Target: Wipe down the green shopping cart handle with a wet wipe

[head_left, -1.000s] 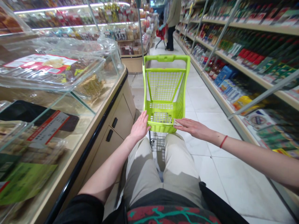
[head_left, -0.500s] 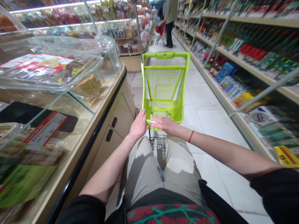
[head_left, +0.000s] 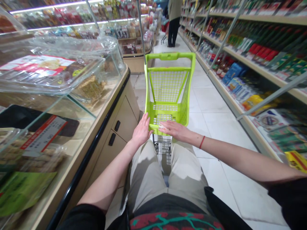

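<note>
A lime-green shopping cart [head_left: 168, 57] with a grid-like plastic basket stands right in front of my legs. My left hand [head_left: 142, 130] holds its near left corner, fingers straight along the outer side and thumb at the near edge. Along that near edge lies my right hand [head_left: 176, 130], fingers stretched leftward and close together. A small white piece, tissue-like, shows under its fingertips, partly hidden. A red string is around my right wrist. The basket's visible floor has open slots.
To the left runs a glass-sided display counter [head_left: 96, 140] with packaged food and a black rail. Stocked shelves [head_left: 240, 92] line the right side. White floor tiles [head_left: 213, 123] lie between. Up the aisle stands another person [head_left: 174, 25] near a red cart.
My right hand has slid a little to the right along the cart's near edge, the white piece moving with it. My left hand stays put. The person ahead has shifted slightly.
</note>
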### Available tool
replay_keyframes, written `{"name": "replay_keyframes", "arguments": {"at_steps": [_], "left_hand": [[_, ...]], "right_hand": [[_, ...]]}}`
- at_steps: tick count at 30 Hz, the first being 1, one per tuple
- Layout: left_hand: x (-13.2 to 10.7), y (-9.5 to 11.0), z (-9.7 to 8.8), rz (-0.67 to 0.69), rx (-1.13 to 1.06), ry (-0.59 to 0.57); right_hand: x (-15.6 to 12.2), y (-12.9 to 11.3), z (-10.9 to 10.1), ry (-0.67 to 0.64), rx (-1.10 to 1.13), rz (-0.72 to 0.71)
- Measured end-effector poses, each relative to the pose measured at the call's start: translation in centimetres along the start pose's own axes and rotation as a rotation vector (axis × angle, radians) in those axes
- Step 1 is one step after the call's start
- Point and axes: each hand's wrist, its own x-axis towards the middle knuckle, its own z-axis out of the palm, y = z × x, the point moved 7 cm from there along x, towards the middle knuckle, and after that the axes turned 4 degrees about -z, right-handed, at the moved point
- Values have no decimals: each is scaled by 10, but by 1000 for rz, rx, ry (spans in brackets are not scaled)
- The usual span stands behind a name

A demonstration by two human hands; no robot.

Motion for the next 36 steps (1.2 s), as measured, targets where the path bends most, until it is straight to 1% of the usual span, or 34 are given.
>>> {"name": "replay_keyframes", "arguments": {"at_steps": [2,4,6,7,8,10,12,16,18,19,20,22,27,29,30,31,33,34,36], "left_hand": [[-1,-2,-1,-8,14,-5],[-2,-5,-2,-16,27,-7],[-2,-7,-3,-28,40,-16],[-2,-8,-4,-33,46,-24],[-2,-8,-4,-36,51,-31],[-2,-8,-5,-41,53,-35],[-1,-7,-5,-49,46,-32],[0,-4,-4,-60,40,-40],[0,-2,-3,-62,37,-41],[0,0,-3,-61,33,-40],[0,1,-2,-58,27,-38],[-1,2,-1,-52,13,-30],[-2,2,0,-43,5,-1],[-2,2,0,-34,12,8],[-2,1,-1,-32,20,10],[-2,1,-2,-34,31,11],[-2,0,-4,-43,53,6],[-2,0,-5,-49,60,3],[-2,0,-6,-53,62,0]], "right_hand": [[34,-11,12,26,-20,19],[58,-18,21,39,-25,44],[67,-21,23,58,-32,48],[65,-21,21,67,-35,38],[60,-20,18,71,-36,23],[39,-16,8,52,-22,-18],[8,-8,-4,-8,5,-43],[-57,12,-31,-110,11,12],[-75,16,-37,-118,3,28],[-77,16,-37,-113,-5,33],[-74,15,-35,-106,-15,35],[-56,11,-26,-84,-30,31],[23,-11,1,3,-22,-1],[47,-18,6,46,-20,6],[54,-20,7,62,-17,9],[56,-20,7,68,-11,11],[49,-18,6,53,1,6],[39,-16,5,34,8,-1],[11,-9,-1,-12,19,-17]]}}
